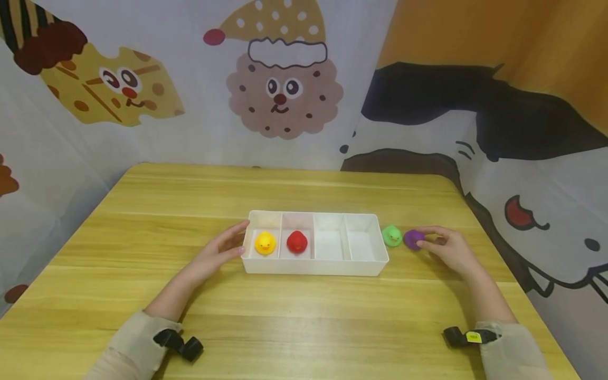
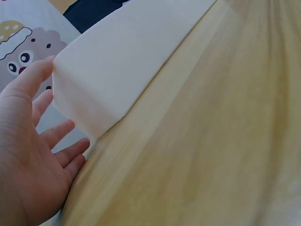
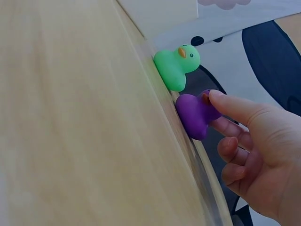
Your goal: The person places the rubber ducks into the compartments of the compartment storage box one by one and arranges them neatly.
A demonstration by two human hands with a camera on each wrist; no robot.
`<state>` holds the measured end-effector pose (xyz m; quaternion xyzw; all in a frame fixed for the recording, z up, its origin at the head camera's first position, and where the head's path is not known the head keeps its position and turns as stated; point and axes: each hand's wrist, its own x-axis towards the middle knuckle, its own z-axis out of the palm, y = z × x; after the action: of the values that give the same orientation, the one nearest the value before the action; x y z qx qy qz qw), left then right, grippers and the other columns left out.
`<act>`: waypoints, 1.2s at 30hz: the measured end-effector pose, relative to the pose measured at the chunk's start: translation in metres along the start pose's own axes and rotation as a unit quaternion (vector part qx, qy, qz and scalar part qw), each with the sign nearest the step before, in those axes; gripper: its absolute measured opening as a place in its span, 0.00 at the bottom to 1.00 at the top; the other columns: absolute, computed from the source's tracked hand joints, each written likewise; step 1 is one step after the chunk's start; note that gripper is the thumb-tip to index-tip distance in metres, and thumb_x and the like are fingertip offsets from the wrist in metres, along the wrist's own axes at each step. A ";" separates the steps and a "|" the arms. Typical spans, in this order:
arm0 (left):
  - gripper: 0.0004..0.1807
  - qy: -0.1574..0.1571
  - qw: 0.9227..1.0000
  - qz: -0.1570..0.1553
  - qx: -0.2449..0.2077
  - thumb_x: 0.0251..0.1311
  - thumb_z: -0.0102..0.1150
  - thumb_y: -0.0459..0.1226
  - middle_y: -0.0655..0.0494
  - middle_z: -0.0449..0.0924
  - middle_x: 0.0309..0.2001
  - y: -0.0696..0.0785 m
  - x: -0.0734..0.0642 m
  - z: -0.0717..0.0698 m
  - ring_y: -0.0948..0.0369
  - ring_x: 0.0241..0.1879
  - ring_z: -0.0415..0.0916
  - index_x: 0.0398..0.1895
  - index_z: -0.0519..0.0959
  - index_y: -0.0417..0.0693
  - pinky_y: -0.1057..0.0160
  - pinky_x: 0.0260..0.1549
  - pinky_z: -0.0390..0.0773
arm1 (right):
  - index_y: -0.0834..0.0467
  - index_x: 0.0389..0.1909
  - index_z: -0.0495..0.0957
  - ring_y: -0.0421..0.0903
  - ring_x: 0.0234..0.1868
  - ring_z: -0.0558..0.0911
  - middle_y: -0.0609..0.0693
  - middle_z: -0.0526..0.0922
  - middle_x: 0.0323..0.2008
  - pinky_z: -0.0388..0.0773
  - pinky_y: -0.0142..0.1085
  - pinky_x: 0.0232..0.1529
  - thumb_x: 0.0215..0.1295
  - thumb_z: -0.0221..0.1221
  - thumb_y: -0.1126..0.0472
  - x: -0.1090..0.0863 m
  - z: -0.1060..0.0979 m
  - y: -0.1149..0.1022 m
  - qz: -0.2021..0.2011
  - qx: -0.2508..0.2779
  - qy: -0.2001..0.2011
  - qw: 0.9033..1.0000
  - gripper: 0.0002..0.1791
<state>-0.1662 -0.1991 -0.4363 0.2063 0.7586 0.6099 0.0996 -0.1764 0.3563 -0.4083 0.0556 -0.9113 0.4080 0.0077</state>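
Fingers of the right hand (image 1: 450, 248) pinch the purple duck (image 1: 413, 240), probably light, squashy and best held by its head, right of the tray (image 1: 315, 267) that the left hand (image 1: 216, 253) touches, fingers apart.

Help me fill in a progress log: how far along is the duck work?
Apparently done: the yellow duck and red duck sit in separate compartments of the white tray. In hand: the right hand pinches the purple duck, outside the tray. Probably left: placing that one and the green duck beside the tray; two compartments hold none.
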 end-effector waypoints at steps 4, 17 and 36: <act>0.33 -0.001 1.000 0.004 -0.003 0.68 0.52 0.33 0.40 0.56 0.70 0.001 0.000 0.001 0.41 0.65 0.59 0.74 0.56 0.53 0.41 0.56 0.66 | 0.60 0.56 0.77 0.39 0.15 0.65 0.47 0.68 0.16 0.65 0.33 0.13 0.62 0.64 0.50 -0.001 -0.001 0.001 -0.003 -0.008 0.004 1.000 0.25; 0.33 0.004 1.000 -0.001 -0.001 0.68 0.52 0.34 0.40 0.57 0.70 0.003 0.000 0.002 0.41 0.65 0.60 0.74 0.56 0.53 0.40 0.56 0.66 | 0.59 0.55 0.77 0.41 0.16 0.67 0.52 0.73 0.17 0.66 0.35 0.13 0.61 0.65 0.50 -0.006 -0.010 -0.012 -0.008 -0.006 0.031 0.999 0.25; 0.33 0.002 1.000 0.000 -0.005 0.68 0.52 0.33 0.39 0.58 0.70 0.003 0.000 0.002 0.41 0.65 0.59 0.74 0.56 0.53 0.40 0.56 0.65 | 0.57 0.53 0.79 0.44 0.21 0.67 0.53 0.72 0.26 0.62 0.36 0.14 0.61 0.65 0.51 -0.020 -0.013 -0.061 -0.053 -0.043 0.060 0.996 0.22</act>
<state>-0.1646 -0.1973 -0.4336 0.2045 0.7558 0.6141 0.0986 -0.1505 0.3274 -0.3558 0.0788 -0.9216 0.3702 0.0864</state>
